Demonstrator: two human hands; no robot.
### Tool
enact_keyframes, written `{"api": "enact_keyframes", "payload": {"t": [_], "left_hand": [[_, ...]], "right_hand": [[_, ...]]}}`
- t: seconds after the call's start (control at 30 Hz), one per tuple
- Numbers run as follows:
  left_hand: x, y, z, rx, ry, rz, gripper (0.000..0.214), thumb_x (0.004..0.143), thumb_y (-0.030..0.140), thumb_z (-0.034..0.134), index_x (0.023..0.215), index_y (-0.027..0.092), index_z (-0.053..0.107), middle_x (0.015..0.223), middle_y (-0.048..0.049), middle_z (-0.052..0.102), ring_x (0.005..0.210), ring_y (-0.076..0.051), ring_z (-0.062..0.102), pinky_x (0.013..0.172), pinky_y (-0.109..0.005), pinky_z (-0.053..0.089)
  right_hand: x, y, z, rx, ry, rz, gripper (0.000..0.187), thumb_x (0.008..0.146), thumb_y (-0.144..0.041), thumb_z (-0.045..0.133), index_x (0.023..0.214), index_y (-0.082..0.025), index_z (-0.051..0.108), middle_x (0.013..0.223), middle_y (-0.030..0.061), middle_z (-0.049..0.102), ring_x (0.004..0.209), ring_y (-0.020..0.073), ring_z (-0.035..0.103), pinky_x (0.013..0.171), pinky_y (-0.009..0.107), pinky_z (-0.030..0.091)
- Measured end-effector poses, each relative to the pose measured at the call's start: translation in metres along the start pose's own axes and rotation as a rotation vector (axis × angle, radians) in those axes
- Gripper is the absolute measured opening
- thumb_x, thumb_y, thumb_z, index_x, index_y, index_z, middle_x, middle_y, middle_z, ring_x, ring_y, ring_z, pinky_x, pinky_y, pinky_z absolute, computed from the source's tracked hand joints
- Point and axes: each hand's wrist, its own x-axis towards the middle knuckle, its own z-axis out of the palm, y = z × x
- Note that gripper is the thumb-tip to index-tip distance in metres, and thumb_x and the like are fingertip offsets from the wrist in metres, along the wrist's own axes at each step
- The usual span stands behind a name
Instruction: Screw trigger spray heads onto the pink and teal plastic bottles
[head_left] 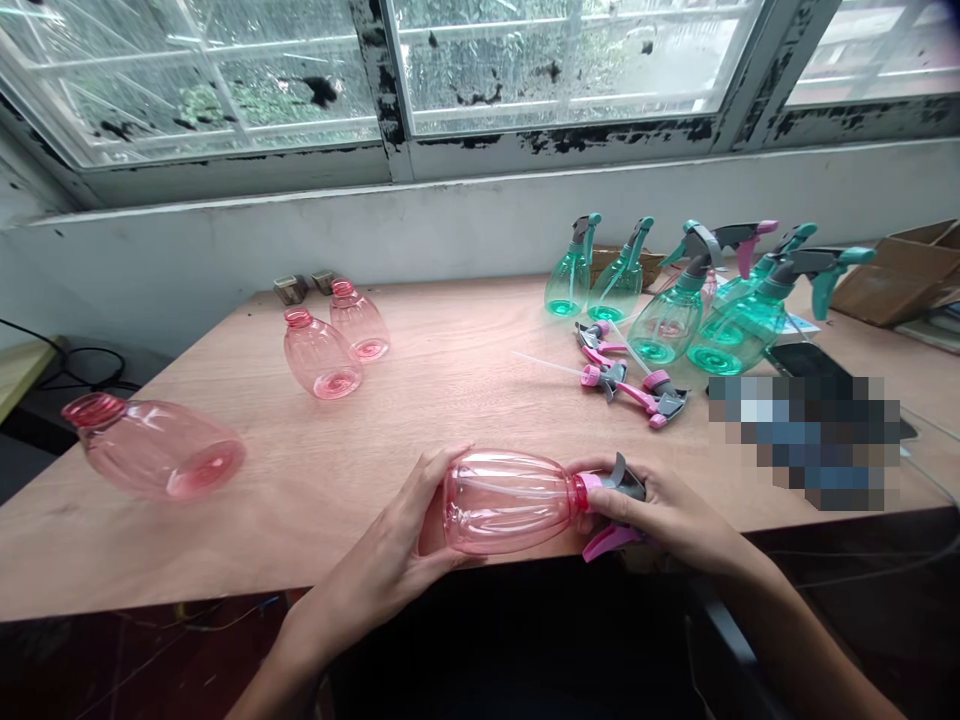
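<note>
head view: the left hand's grip cups the base of a clear pink bottle, held on its side over the near edge of the counter; the right hand's grip is closed around the grey-and-pink spray head at its neck. best, probably, to keep the base from turning and the head square to the mouth. the right hand hides part of the joint, so how tightly it sits cannot be told. beyond, loose spray heads overlap; farther right, a pixelated patch masks something.
</note>
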Motion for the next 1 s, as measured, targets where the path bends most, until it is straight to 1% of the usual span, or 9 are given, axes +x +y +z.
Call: {"api": "enact_keyframes", "payload": {"t": [0.1,0.17,0.27,0.4,0.53,0.63,0.7,0.87,1.0], "left_hand": [[0.001,0.001,0.002,0.038,0.030,0.018,0.082,0.094,0.027,0.071,0.155,0.040,0.018,0.159,-0.0030,0.032,0.146,-0.029,0.033,0.124,-0.046,0.029],[0.002,0.003,0.003,0.061,0.052,0.043,0.082,0.095,0.024,0.070,0.156,0.039,0.018,0.158,-0.0033,0.033,0.145,-0.027,0.034,0.123,-0.043,0.031],[0.003,0.006,0.005,0.113,0.098,0.093,0.076,0.096,0.020,0.067,0.155,0.037,0.022,0.156,-0.0039,0.035,0.145,-0.025,0.035,0.122,-0.041,0.033],[0.003,0.009,0.007,0.202,0.163,0.206,0.068,0.100,0.017,0.060,0.156,0.031,0.024,0.156,-0.0071,0.035,0.145,-0.025,0.036,0.120,-0.040,0.037],[0.003,0.010,0.008,0.260,0.205,0.313,0.067,0.101,0.012,0.056,0.157,0.029,0.024,0.155,-0.0104,0.036,0.143,-0.027,0.039,0.116,-0.042,0.043],[0.003,0.011,0.008,0.287,0.232,0.360,0.068,0.101,0.008,0.054,0.157,0.029,0.023,0.153,-0.0116,0.039,0.141,-0.027,0.043,0.114,-0.043,0.045],[0.002,0.011,0.009,0.304,0.239,0.364,0.068,0.101,0.006,0.052,0.157,0.029,0.023,0.153,-0.0125,0.038,0.141,-0.027,0.042,0.114,-0.044,0.045],[0.004,0.007,0.014,0.294,0.249,0.342,0.072,0.098,0.008,0.057,0.158,0.026,0.021,0.155,-0.0144,0.035,0.143,-0.029,0.040,0.116,-0.048,0.043],[0.007,0.001,0.016,0.183,0.236,0.213,0.080,0.094,0.014,0.067,0.156,0.029,0.019,0.154,-0.0118,0.036,0.144,-0.030,0.038,0.119,-0.052,0.039]], "right_hand": [[0.003,-0.002,0.001,-0.004,0.012,-0.023,0.038,0.094,-0.047,0.067,0.116,-0.015,0.069,0.080,0.0040,0.076,0.074,0.0178,0.070,0.068,0.025,0.055],[0.005,-0.003,0.003,0.011,0.008,-0.047,0.037,0.096,-0.048,0.065,0.111,-0.014,0.069,0.069,0.0013,0.072,0.068,0.0165,0.069,0.067,0.025,0.055],[0.009,-0.004,0.004,0.080,-0.021,-0.061,0.037,0.096,-0.050,0.063,0.101,-0.014,0.068,0.056,-0.0024,0.065,0.063,0.0183,0.070,0.068,0.029,0.058],[0.011,-0.003,0.002,0.099,-0.024,-0.085,0.035,0.096,-0.048,0.064,0.093,-0.014,0.068,0.054,-0.0027,0.063,0.064,0.0190,0.072,0.069,0.028,0.057],[0.010,0.000,-0.001,0.134,-0.035,-0.086,0.033,0.097,-0.047,0.062,0.094,-0.014,0.068,0.053,-0.0037,0.062,0.064,0.0192,0.073,0.069,0.029,0.058],[0.011,0.004,-0.002,0.215,-0.052,-0.071,0.034,0.098,-0.045,0.062,0.083,-0.016,0.066,0.052,-0.0032,0.063,0.061,0.0188,0.073,0.067,0.030,0.059],[0.013,0.004,-0.001,0.279,-0.055,-0.069,0.033,0.097,-0.045,0.064,0.081,-0.016,0.064,0.051,-0.0035,0.063,0.059,0.0184,0.072,0.065,0.030,0.060],[0.014,0.002,0.001,0.337,-0.009,-0.096,0.027,0.095,-0.043,0.068,0.102,-0.018,0.061,0.050,-0.0046,0.066,0.049,0.0166,0.066,0.056,0.030,0.060],[0.013,0.003,0.000,0.322,0.013,-0.158,0.028,0.096,-0.042,0.066,0.105,-0.016,0.064,0.070,0.0029,0.074,0.059,0.0150,0.068,0.058,0.024,0.058]]}}
